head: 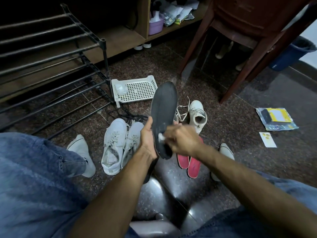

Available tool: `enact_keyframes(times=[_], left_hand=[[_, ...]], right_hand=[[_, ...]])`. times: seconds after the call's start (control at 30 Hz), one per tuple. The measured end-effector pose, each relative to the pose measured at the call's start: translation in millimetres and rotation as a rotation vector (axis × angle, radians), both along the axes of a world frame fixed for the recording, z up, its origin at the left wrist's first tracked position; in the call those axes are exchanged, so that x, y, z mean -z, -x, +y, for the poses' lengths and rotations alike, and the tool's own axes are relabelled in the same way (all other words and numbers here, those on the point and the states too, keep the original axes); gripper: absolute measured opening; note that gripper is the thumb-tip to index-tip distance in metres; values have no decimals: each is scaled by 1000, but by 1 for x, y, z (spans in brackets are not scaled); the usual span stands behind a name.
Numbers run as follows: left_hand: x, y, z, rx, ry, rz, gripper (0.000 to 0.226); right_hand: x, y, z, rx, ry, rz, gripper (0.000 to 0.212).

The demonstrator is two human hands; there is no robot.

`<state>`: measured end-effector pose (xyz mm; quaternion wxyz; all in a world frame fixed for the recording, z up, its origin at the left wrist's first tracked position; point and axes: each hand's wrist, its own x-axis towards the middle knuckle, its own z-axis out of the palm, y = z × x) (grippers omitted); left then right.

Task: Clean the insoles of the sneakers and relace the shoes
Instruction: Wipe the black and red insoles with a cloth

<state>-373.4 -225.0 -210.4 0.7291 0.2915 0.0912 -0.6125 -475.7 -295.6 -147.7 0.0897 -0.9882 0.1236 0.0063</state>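
Above floor: left hand (147, 138) grips dark insole (164, 117); right hand (182, 139) pinches white wipe (161, 136), scrubbing. Pink insoles (189, 164), lacing remain.

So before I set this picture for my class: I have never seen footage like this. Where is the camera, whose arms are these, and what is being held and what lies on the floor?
There is no machine here. One wide-angle camera sits on a seated person's head and looks down, so the arms and the jeans-clad knees are their own. The left hand holds a dark insole upright. The right hand, blurred by motion, pinches a small white wad against it, probably a wipe. On the speckled floor lie a pair of white sneakers, another white sneaker with loose laces, two pink insoles, a white plastic tray and a black shoe rack.
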Motion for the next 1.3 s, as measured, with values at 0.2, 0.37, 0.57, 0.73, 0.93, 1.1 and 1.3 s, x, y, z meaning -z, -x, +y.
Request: enact_keyframes(times=[0.2, 0.37, 0.57, 0.73, 0.93, 1.1, 1.3], left_hand=[[-12, 6, 1, 34, 19, 1, 59], [-6, -5, 5, 65, -10, -39, 68], [-7, 3, 2, 100, -15, -48, 62], [-2, -3, 4, 61, -8, -29, 63], [-12, 9, 2, 132, 61, 1, 58], [-12, 1, 3, 95, 46, -25, 64], [-17, 14, 4, 170, 72, -27, 43]], right_hand=[[-9, -25, -25, 176, 63, -22, 21], [-5, -2, 11, 3, 23, -82, 15], [-8, -23, -21, 167, 96, -141, 16], [1, 2, 5, -34, 64, -71, 19], [-9, -13, -44, 176, 194, -3, 21], [-1, 13, -5, -148, 122, -60, 28], [-6, -6, -55, 270, 166, 45, 29]])
